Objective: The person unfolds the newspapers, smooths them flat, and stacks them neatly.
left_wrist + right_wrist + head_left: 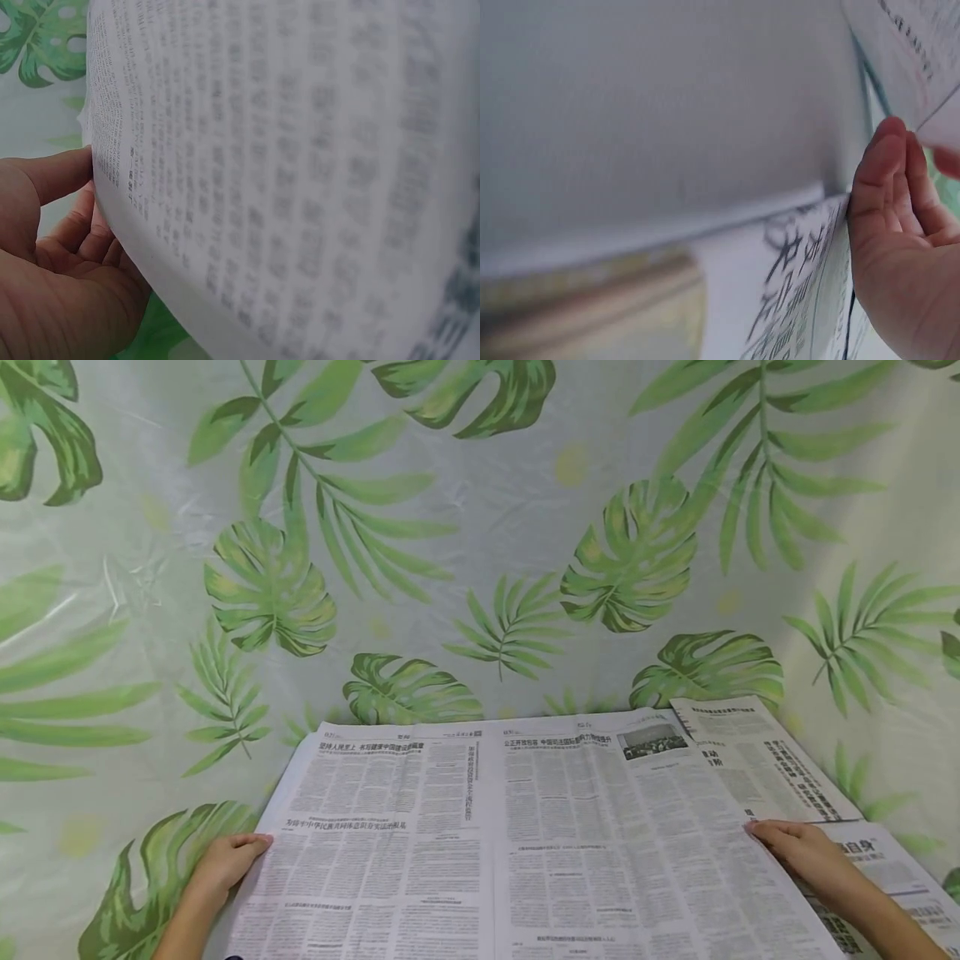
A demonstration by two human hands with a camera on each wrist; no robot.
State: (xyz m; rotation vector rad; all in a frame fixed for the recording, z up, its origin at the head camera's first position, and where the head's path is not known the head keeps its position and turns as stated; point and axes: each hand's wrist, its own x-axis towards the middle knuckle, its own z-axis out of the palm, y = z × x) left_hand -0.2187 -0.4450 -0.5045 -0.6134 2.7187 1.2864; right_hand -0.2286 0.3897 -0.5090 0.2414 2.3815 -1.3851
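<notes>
A wide open newspaper [450, 868] spreads before me, printed in columns with a centre fold and a small photo at its upper right. My left hand [225, 864] pinches its left edge between thumb and fingers. In the left wrist view, that hand [75, 270] has the thumb on the near side of the bowed sheet, fingers behind. On the opposite edge, my right hand [810, 860] pinches the sheet. The right wrist view shows this hand [907, 232] with bent fingers beside paper; its thumb is mostly cut off by the frame.
Further newspaper sheets lie under and to the right: one [757, 760] at the upper right, another [900, 877] beneath my right forearm. A glossy cloth [517, 518] with green leaf prints covers the surface and the background.
</notes>
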